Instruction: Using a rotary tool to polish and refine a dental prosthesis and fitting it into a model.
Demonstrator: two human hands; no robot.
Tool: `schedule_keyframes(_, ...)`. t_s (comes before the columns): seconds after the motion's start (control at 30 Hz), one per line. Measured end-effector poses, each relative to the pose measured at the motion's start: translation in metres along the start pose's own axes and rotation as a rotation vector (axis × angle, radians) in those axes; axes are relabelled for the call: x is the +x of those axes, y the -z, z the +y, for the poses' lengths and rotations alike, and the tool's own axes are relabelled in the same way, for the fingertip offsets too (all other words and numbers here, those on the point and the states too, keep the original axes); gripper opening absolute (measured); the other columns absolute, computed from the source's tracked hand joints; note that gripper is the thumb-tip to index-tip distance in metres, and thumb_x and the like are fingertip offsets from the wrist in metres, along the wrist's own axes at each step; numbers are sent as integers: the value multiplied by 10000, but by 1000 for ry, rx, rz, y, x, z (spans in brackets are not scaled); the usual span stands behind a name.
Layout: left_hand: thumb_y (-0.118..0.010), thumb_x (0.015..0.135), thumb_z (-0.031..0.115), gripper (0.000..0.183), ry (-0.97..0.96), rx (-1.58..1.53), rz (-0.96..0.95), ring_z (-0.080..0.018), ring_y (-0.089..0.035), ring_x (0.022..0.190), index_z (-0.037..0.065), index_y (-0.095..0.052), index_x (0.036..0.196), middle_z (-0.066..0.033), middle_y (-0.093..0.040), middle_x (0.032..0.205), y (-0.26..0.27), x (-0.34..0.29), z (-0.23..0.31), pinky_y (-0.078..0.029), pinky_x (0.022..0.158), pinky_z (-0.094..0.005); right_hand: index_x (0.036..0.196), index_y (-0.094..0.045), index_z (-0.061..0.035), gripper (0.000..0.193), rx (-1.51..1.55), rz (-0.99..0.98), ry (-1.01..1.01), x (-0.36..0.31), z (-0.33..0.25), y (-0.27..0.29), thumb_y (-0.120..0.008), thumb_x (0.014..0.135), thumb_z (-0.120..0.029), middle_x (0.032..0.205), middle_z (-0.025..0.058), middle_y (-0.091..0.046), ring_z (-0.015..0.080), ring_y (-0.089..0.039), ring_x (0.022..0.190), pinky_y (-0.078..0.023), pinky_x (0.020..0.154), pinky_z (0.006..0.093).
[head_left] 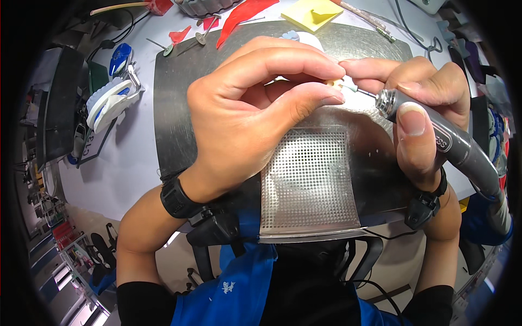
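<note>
Between the thumb and forefinger of my left hand (239, 103) is pinched a small tooth-coloured piece (335, 83), like a dental crown; the fingertips hide much of it. My right hand (427, 89) is wrapped around a dark grey rotary handpiece (454, 138). From its metal nose a thin shank runs left to a pale grinding tip (349, 86), right at the piece; whether they touch I cannot tell. The forefingers of both hands meet just above it. Below the hands lies a perforated metal grate (307, 187), set in a dark metal plate (176, 103).
At left stands a dental model in an articulator (111, 100). Beyond the plate lie a red strip (242, 22), a mounted wheel (201, 38), yellow sticky notes (311, 14) and a pen-like tool (370, 22). The handpiece's cord drops at right.
</note>
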State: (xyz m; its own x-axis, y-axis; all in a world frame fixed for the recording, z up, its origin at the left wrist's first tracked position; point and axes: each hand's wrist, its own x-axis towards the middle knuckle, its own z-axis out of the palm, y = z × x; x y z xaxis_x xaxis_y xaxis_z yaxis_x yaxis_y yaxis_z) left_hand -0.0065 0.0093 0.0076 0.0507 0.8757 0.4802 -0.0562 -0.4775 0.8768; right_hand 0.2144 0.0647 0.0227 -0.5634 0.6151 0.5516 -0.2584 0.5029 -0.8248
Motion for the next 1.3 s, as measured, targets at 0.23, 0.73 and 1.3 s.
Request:
schedule_keyframes(0.23, -719, 885, -110, 210, -4, 13, -6, -158, -685, 976, -62, -706, 1090, -152, -672, 1155, 0, 0, -1, -577, 891, -282, 1139, -493, -90, 215, 5, 17, 23, 0, 2, -2, -629, 998, -178, 962, 137, -634, 394, -681, 1141, -544, 1011, 493)
schedule_keyframes(0.73, -726, 884, -102, 210, 2, 21, -7, -156, -682, 981, -58, -711, 1089, -147, -678, 1154, 1, -1, -1, -566, 894, -280, 1127, -519, -77, 191, -11, 3, 58, 0, 6, 0, -632, 999, -164, 945, 139, -648, 379, -699, 1117, -571, 982, 473)
schedule_keyframes(1.3, -712, 906, -92, 201, -14, 11, -14, -160, -690, 977, -67, -696, 1105, -155, -670, 1168, 2, -2, -4, -578, 916, -293, 1110, -511, -95, 206, 7, 65, -21, 1, -1, -6, -655, 994, -185, 930, 118, -629, 389, -696, 1111, -570, 978, 464)
